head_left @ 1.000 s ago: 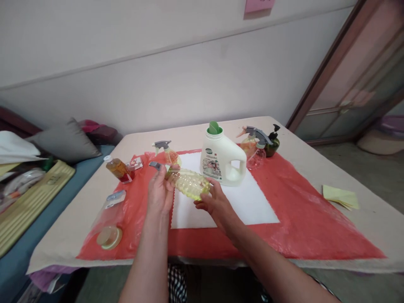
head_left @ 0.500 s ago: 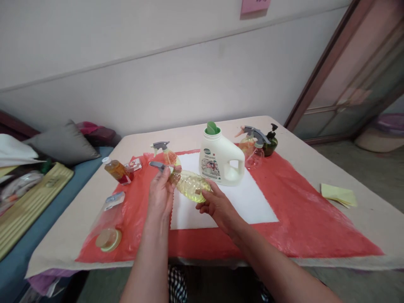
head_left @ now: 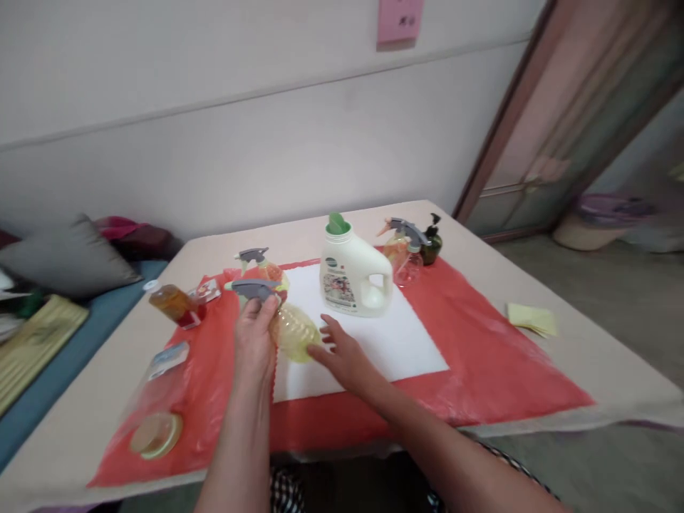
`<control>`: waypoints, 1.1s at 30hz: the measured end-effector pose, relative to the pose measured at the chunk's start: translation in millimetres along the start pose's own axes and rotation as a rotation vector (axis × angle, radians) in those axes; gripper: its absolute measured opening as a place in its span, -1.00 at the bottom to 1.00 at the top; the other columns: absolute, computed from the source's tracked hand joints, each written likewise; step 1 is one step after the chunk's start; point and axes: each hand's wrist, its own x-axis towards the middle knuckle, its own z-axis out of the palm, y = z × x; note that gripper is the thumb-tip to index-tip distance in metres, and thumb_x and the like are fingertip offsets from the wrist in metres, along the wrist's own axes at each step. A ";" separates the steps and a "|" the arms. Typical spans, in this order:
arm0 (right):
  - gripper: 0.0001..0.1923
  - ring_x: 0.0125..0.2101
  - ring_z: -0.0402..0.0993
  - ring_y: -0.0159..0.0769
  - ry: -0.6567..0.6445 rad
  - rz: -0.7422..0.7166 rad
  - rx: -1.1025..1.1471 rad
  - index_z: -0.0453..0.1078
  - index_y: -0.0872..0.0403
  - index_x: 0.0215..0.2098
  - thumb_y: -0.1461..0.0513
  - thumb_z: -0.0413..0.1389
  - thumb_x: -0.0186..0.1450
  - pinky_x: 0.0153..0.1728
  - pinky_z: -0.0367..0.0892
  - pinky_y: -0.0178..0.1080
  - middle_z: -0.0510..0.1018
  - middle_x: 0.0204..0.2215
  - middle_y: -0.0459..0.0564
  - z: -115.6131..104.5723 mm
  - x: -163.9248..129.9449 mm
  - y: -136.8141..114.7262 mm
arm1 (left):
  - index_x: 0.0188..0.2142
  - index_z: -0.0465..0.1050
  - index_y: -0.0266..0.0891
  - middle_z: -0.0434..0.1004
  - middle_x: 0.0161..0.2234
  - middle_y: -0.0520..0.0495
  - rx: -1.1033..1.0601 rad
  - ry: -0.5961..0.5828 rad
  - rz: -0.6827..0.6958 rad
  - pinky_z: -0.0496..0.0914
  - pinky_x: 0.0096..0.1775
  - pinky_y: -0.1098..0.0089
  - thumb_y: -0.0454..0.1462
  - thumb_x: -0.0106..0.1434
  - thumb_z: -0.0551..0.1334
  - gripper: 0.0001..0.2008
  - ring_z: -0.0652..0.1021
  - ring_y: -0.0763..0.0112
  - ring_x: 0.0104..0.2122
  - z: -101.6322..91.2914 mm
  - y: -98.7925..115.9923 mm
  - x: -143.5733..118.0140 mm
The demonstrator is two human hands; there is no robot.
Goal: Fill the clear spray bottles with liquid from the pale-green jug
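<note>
Transparent yellow plastic spray bottle (head_left: 296, 333), held tilted above flat white rectangular sheet (head_left: 385, 349).
Left hand (head_left: 256, 331) is clamped around the bottle's neck, below the grey plastic trigger head (head_left: 255, 288); right hand (head_left: 342, 353), fingers spread, is at the base, contact unclear. Cream plastic handled jug (head_left: 353, 278) stands beyond.

Jug (head_left: 347, 281) on sheet (head_left: 385, 349); held spray bottle (head_left: 295, 333) before it, leftward; pump bottle (head_left: 432, 249) right; cushion (head_left: 80, 260) far left.

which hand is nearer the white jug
Right. The right hand is just in front of the white jug; the left hand is farther off to the left, gripping the yellow spray bottle near its neck.
</note>
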 end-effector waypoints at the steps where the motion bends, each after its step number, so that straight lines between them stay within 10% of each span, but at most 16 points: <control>1: -0.18 0.17 0.32 0.04 0.063 -0.108 -0.100 0.24 -0.01 0.23 -0.05 0.33 0.07 0.21 0.18 0.12 0.40 0.18 0.16 0.5 -0.8 -0.1 | -0.24 0.59 -0.25 0.67 -0.25 -0.10 0.084 -0.004 0.022 0.45 -0.17 0.34 -0.10 0.00 0.48 -0.63 0.62 0.30 -0.25 2.7 -3.0 -2.7; 4: -0.07 0.28 0.15 0.08 0.163 -0.348 -0.370 0.12 0.00 0.31 0.06 0.36 0.05 0.29 0.04 0.17 0.29 0.27 0.18 6.8 -3.7 0.4 | -0.21 0.62 -0.19 0.66 -0.25 -0.05 0.331 -0.018 0.095 0.43 -0.16 0.32 -0.13 0.00 0.48 -0.65 0.60 0.24 -0.22 14.7 -13.1 -14.4; 11: -0.44 0.04 0.40 0.03 0.373 -0.363 -0.507 0.28 0.00 0.13 0.09 0.22 0.18 0.05 0.33 0.08 0.47 0.04 0.15 -1.9 -7.4 -12.3 | -0.17 0.62 -0.11 0.65 -0.22 -0.02 0.457 -0.109 0.124 0.41 -0.09 0.31 -0.19 0.03 0.46 -0.68 0.58 0.16 -0.14 45.9 -14.2 -47.6; 15: -0.34 0.01 0.42 -0.03 0.479 -0.316 -0.407 0.28 -0.03 0.11 0.06 0.29 0.07 0.05 0.33 0.03 0.48 0.03 0.08 -48.6 -2.8 -24.2 | -0.03 0.59 -0.02 0.59 0.03 -0.06 0.502 -0.328 0.160 0.32 0.09 0.30 -0.24 -0.07 0.53 -0.45 0.49 0.09 0.09 51.7 -15.0 -50.8; 19: -0.32 -0.05 0.46 -0.13 0.765 -0.261 -0.269 0.25 -0.03 0.09 0.01 0.30 0.05 0.01 0.34 -0.06 0.51 -0.01 0.02 -120.0 8.9 -29.4 | -0.09 0.62 -0.04 0.64 -0.07 -0.10 0.638 -0.450 0.168 0.36 0.02 0.26 -0.10 0.11 0.42 -0.65 0.58 0.14 -0.05 44.5 -22.8 -44.2; 25: -0.18 -0.05 0.45 -0.03 1.115 -0.090 -0.261 0.14 0.13 0.20 0.11 0.33 0.06 -0.02 0.32 -0.02 0.49 0.00 0.21 -220.3 39.5 -14.8 | -0.19 0.63 -0.05 0.68 -0.23 -0.08 0.654 -0.283 0.102 0.41 -0.14 0.30 -0.01 0.13 0.36 -0.69 0.60 0.16 -0.16 31.0 -22.2 -28.0; 33: -0.61 -0.04 0.47 -0.18 1.066 0.017 -0.326 0.34 0.09 0.11 0.09 0.12 0.39 -0.05 0.46 -0.01 0.46 0.06 0.08 -269.1 114.6 31.5 | -0.29 0.65 -0.07 0.67 -0.28 -0.06 0.594 -0.223 0.064 0.41 -0.20 0.33 -0.05 0.10 0.38 -0.77 0.59 0.19 -0.22 24.2 -16.6 -18.1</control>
